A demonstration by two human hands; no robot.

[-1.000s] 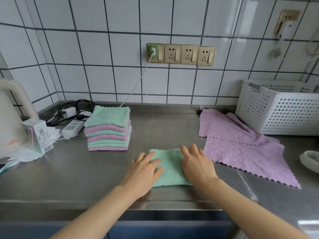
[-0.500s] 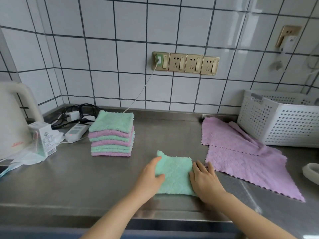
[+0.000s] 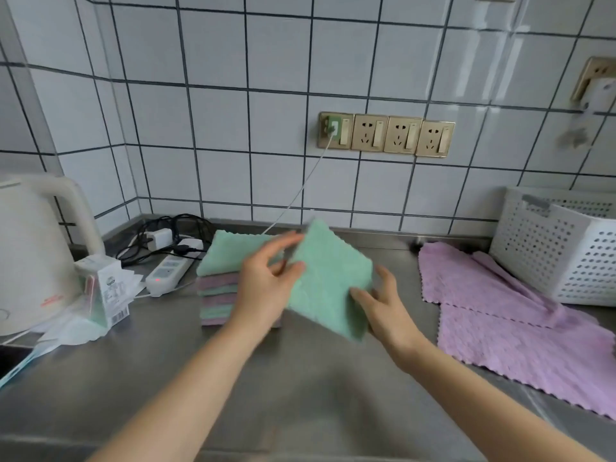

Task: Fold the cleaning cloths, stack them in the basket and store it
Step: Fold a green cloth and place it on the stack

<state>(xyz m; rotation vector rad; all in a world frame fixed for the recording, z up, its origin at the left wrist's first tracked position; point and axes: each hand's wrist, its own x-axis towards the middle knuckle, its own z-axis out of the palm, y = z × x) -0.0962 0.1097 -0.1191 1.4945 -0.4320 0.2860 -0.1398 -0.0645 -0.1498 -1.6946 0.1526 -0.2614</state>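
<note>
Cloth, green, folded (image 3: pixel 328 281), is mid-frame, lifted off counter: my left hand (image 3: pixel 266 288) pinches its left edge, right hand (image 3: pixel 383 303) supports underneath w/ loose fingers. Beyond, left-centre, stack (image 3: pixel 221 278) — sloppy drop could unfold it or topple stack.

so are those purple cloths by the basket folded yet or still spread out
Still spread out. The two purple cloths lie flat and overlapping on the counter beside the white basket, scalloped edges showing.
</note>
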